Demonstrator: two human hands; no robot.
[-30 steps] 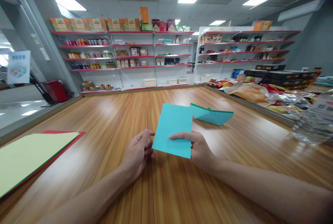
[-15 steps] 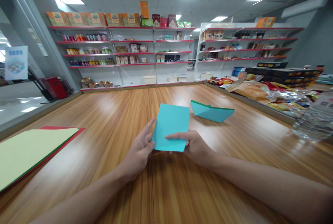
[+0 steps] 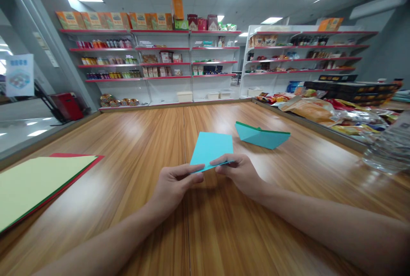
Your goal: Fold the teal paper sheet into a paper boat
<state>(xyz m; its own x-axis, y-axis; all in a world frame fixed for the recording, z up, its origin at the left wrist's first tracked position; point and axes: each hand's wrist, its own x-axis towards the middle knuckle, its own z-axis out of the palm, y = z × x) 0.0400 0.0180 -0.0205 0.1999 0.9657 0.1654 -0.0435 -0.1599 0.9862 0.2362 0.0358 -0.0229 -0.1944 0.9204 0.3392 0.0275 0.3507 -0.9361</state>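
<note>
A folded sheet of light-blue paper [image 3: 213,147] is held above the wooden table, its near edge toward me and its far end tipped away. My left hand [image 3: 176,184] pinches the near left corner between thumb and fingers. On the near right corner, my right hand [image 3: 240,173] grips the paper, with thumb and fingertips at the edge. Just beyond, to the right, rests a folded paper boat [image 3: 262,136], blue outside with a green upper rim. Neither hand touches the boat.
Cream, green and red paper sheets [image 3: 48,177] lie stacked at the left. A clear plastic bottle [image 3: 389,145] stands at the right edge. Packaged snacks [image 3: 307,111] and black boxes [image 3: 349,92] sit beyond the table's right border. Stocked shelves [image 3: 160,63] line the back.
My left hand has moved from beside the paper to pinching its near left corner. The paper has tilted flatter, and my right hand has shifted to its near edge. The boat stays in place.
</note>
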